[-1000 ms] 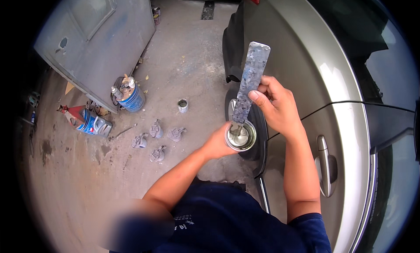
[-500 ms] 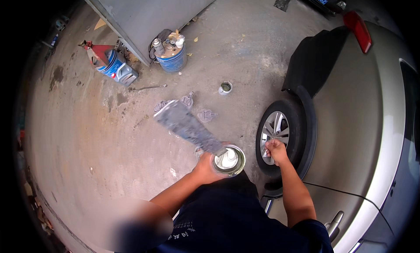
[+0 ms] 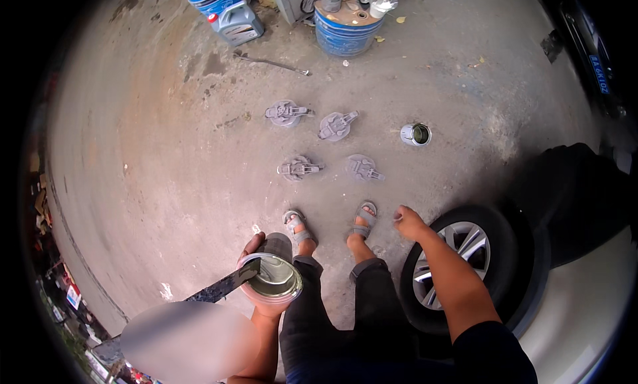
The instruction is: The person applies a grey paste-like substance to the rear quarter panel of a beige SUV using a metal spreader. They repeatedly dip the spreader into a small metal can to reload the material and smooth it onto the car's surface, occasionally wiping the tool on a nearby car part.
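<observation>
In my left hand [image 3: 251,246], the fingers wrap round an open can [image 3: 293,292] with pale, greenish liquid inside. A flat, dark, stained strip [image 3: 222,286] rests with one end in the can and slants out to the lower left, where a blurred patch hides part of it. My right hand [image 3: 410,224] is closed beside the car wheel [image 3: 476,248], its fingers curled; whether anything is in them is hidden. Beyond my feet lie several grey round pieces with raised arms, one of them nearest my right foot [image 3: 363,167]. A second can [image 3: 416,135], dark green inside, stands to their right.
Farther off are a blue drum [image 3: 345,37] with a spray can and cups on it, a grey jug [image 3: 239,24], and a long metal tool [image 3: 272,63]. A light-coloured car [image 3: 585,297] stands close on my right. Clutter lines the far left edge.
My view has tilted and shifted, bringing my feet into sight. The strip has swung from the upper left to the lower left. My right hand now appears beyond the wheel instead of over it.
</observation>
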`<act>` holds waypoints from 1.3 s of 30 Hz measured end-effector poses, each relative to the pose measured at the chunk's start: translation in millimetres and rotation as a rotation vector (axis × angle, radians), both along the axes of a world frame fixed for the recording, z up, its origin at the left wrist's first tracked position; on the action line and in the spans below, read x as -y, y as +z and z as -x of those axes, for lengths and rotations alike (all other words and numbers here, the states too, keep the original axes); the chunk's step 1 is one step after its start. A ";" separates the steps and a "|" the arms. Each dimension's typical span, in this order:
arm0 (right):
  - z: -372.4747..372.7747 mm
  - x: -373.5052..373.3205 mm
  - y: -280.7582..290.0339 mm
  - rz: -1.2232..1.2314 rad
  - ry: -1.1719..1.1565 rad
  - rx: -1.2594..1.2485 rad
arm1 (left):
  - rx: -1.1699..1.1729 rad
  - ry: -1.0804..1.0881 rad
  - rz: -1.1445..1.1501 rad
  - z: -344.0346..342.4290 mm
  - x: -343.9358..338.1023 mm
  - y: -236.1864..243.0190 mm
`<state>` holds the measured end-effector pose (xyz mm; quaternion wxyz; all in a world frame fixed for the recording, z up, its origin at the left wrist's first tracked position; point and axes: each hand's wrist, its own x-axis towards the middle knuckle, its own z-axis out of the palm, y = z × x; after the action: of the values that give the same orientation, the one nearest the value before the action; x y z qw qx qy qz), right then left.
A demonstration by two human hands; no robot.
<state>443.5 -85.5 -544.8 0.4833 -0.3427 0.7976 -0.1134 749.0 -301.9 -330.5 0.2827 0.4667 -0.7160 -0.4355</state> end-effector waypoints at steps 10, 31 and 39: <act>-79.6 204.8 -204.1 -0.133 -0.007 0.176 | -0.004 0.274 -0.087 -115.5 9.8 -136.9; -121.9 160.9 -29.5 -0.002 0.132 0.102 | -0.133 0.471 0.055 -158.6 22.8 3.2; -67.6 120.5 160.4 -0.156 0.405 -0.213 | -0.287 0.527 0.034 -155.1 -5.9 143.2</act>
<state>511.0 -206.0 -384.4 0.4343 -0.4673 0.7654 0.0843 904.0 -296.1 -187.3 0.4919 0.5653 -0.5303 -0.3965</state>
